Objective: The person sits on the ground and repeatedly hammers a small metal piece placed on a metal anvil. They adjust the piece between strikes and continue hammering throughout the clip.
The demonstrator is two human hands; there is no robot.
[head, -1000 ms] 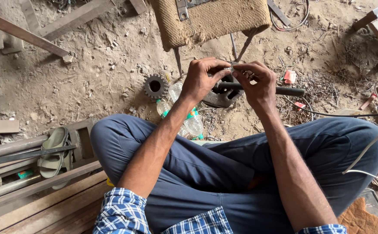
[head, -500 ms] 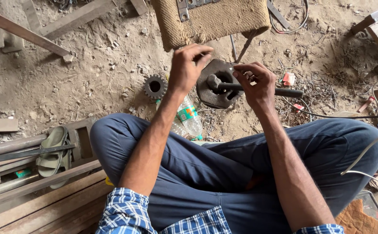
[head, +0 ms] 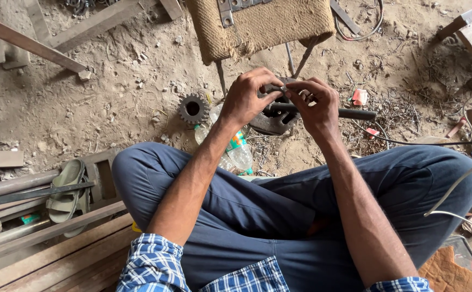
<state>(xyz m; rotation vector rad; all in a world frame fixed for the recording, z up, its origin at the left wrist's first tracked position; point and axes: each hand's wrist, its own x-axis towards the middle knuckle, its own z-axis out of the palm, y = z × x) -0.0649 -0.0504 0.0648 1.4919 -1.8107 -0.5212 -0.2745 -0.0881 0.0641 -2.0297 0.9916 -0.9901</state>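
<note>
while both hands (head: 284,100) cover it, the dark metal part (head: 273,120) is mostly hidden.

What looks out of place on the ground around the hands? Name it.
A clear plastic bottle lies tipped on its side in the dirt beside a loose dark toothed gear. Bent wire scraps are strewn right of the black rod.

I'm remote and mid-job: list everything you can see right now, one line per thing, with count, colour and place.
round metal part on a rod: one, dark grey, held up between both hands
gear: one, dark, on dirt left of the hands
plastic bottle: one, clear, lying under the left forearm
burlap cushion: one, tan, top centre
sandal: one, olive, on planks at left
wooden planks: several, brown, lower left
small red scraps: two, right of the hands
left hand: on the part's left side
right hand: on the rod
</note>
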